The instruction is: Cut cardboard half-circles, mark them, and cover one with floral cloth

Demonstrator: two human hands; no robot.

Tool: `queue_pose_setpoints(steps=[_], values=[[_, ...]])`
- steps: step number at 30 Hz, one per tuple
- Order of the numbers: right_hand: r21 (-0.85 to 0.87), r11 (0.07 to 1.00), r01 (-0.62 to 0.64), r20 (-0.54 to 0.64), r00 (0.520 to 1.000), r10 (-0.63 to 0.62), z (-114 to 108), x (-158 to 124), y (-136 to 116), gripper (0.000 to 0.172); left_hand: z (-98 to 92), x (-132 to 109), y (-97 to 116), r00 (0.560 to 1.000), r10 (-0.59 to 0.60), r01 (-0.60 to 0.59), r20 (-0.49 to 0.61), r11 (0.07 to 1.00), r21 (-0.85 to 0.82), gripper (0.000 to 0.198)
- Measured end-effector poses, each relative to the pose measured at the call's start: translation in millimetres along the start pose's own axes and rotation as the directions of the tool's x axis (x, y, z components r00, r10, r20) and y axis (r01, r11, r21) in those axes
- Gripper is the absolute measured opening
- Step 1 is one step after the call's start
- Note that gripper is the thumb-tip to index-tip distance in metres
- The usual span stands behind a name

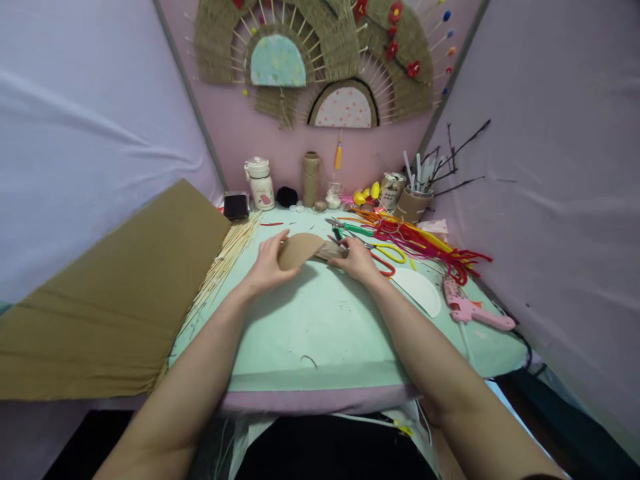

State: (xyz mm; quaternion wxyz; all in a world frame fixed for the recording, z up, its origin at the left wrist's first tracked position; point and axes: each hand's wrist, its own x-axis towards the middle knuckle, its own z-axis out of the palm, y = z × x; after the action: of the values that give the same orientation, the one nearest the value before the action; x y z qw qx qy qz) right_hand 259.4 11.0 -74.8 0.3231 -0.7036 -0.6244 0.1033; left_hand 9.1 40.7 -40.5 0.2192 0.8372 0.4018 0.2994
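My left hand (270, 261) grips a rounded piece of brown cardboard (301, 251) by its left side, thumb along the lower edge. Just right of it is a thin greyish-brown piece (330, 251), its far end between the fingers of my right hand (357, 260). Whether the two pieces are joined, I cannot tell. Close beyond my right hand lie green-handled pliers (357, 230), yellow-handled scissors (393, 252) and red-handled scissors (385, 265). A white half-round piece (419, 292) lies to the right of my right wrist.
A pink glue gun (473, 311) and red and yellow pipe cleaners (420, 240) lie at the right. Thin sticks (220, 263) and a large cardboard sheet (125, 293) are at the left. A white bottle (260, 183) and twine spool (311, 179) stand behind; woven fans (277, 60) hang above.
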Motion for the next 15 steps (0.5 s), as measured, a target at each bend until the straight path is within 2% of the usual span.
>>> queue_pose_setpoints(steps=[3, 4, 5, 7, 8, 10, 13, 15], values=[[0.087, 0.994, -0.065, -0.206, 0.975, 0.082, -12.6, 2.2, 13.8, 0.056, 13.6, -9.1, 11.5, 0.968, 0.132, -0.146, 0.213, 0.988, 0.053, 0.086], [0.114, 0.991, -0.066, -0.229, 0.969, 0.09, -16.7, 0.2, 16.1, 0.056, 18.5, -11.9, 13.9, 0.947, 0.151, -0.173, 0.283, 0.983, 0.054, 0.085], [0.138, 0.99, -0.036, -0.204, 0.977, 0.064, -20.1, -3.1, 16.6, 0.056, 23.0, -14.3, 15.3, 0.923, 0.16, -0.188, 0.349, 0.981, 0.048, 0.086], [0.196, 0.976, 0.092, -0.042, 0.995, -0.086, -24.4, -12.4, 12.2, 0.054, 29.5, -17.0, 15.2, 0.878, 0.155, -0.183, 0.452, 0.983, 0.019, 0.089], [0.234, 0.957, 0.169, 0.065, 0.98, -0.189, -25.4, -17.7, 7.6, 0.053, 31.1, -17.3, 13.8, 0.86, 0.148, -0.169, 0.488, 0.986, -0.001, 0.092], [0.284, 0.922, 0.264, 0.237, 0.912, -0.334, -26.4, -27.8, -3.9, 0.055, 30.9, -16.1, 8.8, 0.837, 0.139, -0.131, 0.53, 0.99, -0.053, 0.101], [0.249, 0.923, 0.293, 0.423, 0.824, -0.376, -27.9, -37.6, -18.8, 0.055, 25.5, -12.5, -0.5, 0.828, 0.128, -0.065, 0.546, 0.989, -0.133, 0.114], [0.217, 0.933, 0.286, 0.475, 0.804, -0.357, -28.4, -40.0, -23.8, 0.056, 21.5, -10.9, -5.4, 0.824, 0.117, -0.019, 0.555, 0.984, -0.179, 0.117]])
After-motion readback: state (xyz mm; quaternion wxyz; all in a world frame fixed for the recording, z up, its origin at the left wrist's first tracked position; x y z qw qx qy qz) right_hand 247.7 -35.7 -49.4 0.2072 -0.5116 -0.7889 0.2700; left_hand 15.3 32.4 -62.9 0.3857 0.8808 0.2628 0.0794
